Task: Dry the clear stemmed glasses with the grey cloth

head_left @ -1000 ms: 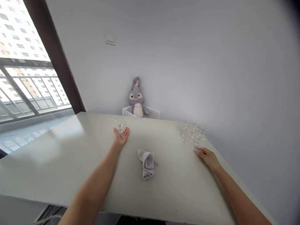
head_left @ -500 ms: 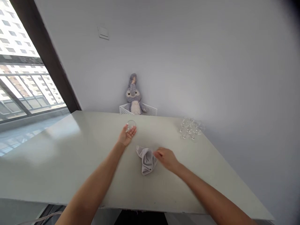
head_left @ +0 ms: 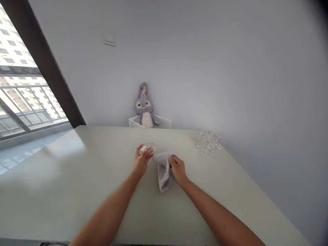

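Observation:
A clear glass (head_left: 151,147) lies sideways in my left hand (head_left: 141,160), its rim facing right and its foot to the left. My right hand (head_left: 177,168) pinches a light grey cloth (head_left: 164,176), which hangs in folds below and to the left of the fingers. The cloth's upper part is blurred and comes close to the glass; whether they touch I cannot tell. Several clear stemmed glasses (head_left: 210,140) stand grouped at the right back of the table.
The pale table (head_left: 102,191) runs up to a grey wall. Behind its far edge, a white basket (head_left: 164,123) holds a grey plush toy (head_left: 145,106). A window (head_left: 23,85) is at the left.
My right hand has taken hold of the cloth and lifted part of it. My left hand has turned the glass sideways and brought it nearer the cloth. The view has shifted slightly.

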`<state>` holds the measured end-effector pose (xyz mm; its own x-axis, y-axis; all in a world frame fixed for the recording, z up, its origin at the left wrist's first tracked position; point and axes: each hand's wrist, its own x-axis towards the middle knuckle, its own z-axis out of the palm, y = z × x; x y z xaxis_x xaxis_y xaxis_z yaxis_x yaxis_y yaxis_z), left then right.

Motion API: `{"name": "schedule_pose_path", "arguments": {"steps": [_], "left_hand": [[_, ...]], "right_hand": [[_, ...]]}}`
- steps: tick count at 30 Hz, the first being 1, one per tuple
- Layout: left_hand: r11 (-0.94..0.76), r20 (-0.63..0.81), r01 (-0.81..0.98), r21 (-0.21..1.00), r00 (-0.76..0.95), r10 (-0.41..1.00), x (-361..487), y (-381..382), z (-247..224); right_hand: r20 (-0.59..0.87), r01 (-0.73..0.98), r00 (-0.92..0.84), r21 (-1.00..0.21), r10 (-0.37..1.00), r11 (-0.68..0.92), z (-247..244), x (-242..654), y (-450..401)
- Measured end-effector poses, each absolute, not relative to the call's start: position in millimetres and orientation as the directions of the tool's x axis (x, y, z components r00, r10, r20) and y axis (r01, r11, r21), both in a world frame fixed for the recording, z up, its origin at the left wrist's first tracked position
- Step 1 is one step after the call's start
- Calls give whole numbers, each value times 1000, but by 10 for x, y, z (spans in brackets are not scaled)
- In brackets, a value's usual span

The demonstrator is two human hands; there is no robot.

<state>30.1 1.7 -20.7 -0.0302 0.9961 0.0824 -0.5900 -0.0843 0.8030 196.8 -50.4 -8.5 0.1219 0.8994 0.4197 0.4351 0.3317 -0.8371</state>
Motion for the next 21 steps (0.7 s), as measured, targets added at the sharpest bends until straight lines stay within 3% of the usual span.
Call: {"name": "schedule_pose_path", "arguments": {"steps": [3,6,11,16,21], "left_hand": [[-146,111,-543,827,-98,989,316,0,-175],[-153,125,-524,838,-90,988,385,-64,-169],[-86,131,-515,853,51,990,545,-245,-155],[-52,113,-469,882,103,988,583,-365,-91],[-84,159,-339,937,201,967,573,-351,-113]], "right_hand": [[490,253,336,-870,804,424,48,2096,-511],[507,209,347,-862,789,462,133,2070,-588],[435,96,102,-899,894,427,86,1815,-738],[377,13,-146,-924,914,383,56,1715,-795],[197,-38,-256,-980,947,193,-89,1804,-690]]}}
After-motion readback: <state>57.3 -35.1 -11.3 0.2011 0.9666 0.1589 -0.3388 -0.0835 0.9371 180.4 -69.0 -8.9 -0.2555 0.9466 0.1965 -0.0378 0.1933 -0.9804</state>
